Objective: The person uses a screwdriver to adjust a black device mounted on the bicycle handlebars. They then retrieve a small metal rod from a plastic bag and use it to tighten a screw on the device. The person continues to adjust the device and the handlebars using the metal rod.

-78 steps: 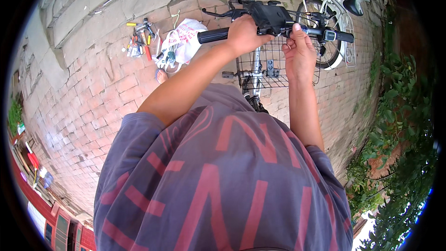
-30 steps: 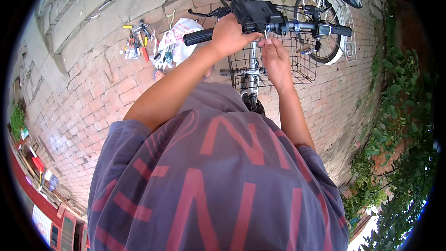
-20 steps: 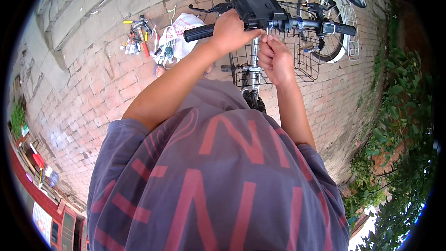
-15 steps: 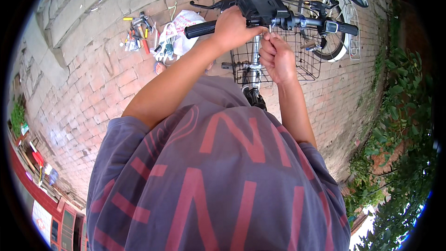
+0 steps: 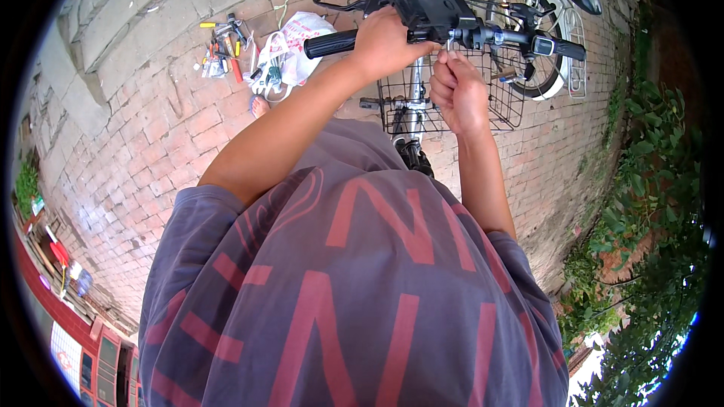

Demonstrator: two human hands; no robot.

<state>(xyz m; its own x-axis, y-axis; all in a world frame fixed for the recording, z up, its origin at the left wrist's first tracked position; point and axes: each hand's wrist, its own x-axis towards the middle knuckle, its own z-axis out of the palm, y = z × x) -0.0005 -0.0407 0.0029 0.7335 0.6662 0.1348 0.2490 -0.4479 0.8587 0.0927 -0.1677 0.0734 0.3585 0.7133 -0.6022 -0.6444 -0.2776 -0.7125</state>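
Observation:
My left hand (image 5: 381, 47) is closed round the black handlebar at the left side of a black boxy mount (image 5: 430, 11), fingers hidden behind it, thumb reaching toward the middle. Just below the mount, my right hand (image 5: 461, 94) has its fingers curled, thumb and finger pinching a thin silver tool, apparently a hex key (image 5: 450, 41), upright against the underside. The left grip (image 5: 326, 44), brake lever (image 5: 343, 5) and a small display (image 5: 544, 45) are on the bar. A black wire basket (image 5: 501, 109) and silver frame tube (image 5: 416, 117) sit below.
A white bicycle (image 5: 569, 53) is at upper right. Loose hand tools (image 5: 227, 49) and a white plastic bag (image 5: 300, 45) lie on the brick paving (image 5: 151, 158) at left, near a bare foot (image 5: 259, 105). Stone slabs run along the upper left; plants (image 5: 641, 181) line the right edge.
Since 2.6 seconds ago my right hand moved left from beside the mount to beneath it, fingers curling into a pinch on the silver tool. Recently both hands and handlebar shifted slightly up and right in view.

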